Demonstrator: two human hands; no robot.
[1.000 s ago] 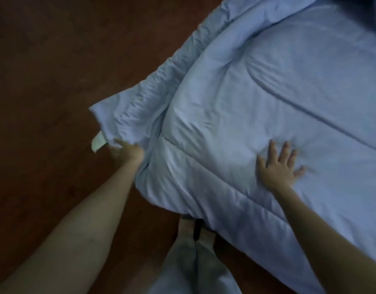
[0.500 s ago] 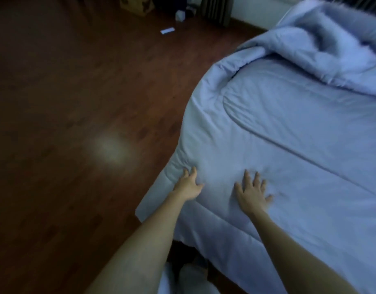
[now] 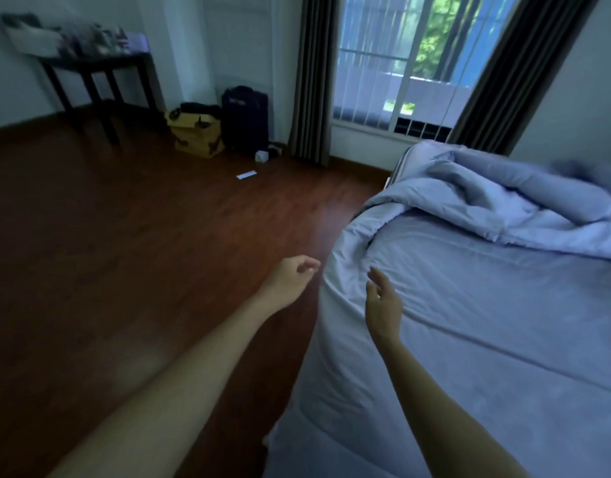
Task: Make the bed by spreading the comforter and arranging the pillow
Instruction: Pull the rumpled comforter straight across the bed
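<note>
A pale blue comforter (image 3: 486, 326) covers the bed on the right, flat near me and bunched into a thick folded heap (image 3: 511, 205) at the far end. No pillow shows. My left hand (image 3: 292, 277) hovers over the wooden floor just left of the bed's edge, fingers loosely curled, holding nothing. My right hand (image 3: 383, 305) is raised just above the comforter near its left edge, fingers apart and empty.
Dark wooden floor (image 3: 142, 253) stretches left of the bed. Against the far wall stand a dark table (image 3: 100, 69), a yellow bag (image 3: 197, 132) and a black suitcase (image 3: 245, 119). A small paper (image 3: 246, 175) lies on the floor. A curtained window (image 3: 400, 63) is behind the bed.
Both hands have lifted off the comforter; the left moved out over the floor. The view has swung up from the bed's corner to the room and the bunched far end.
</note>
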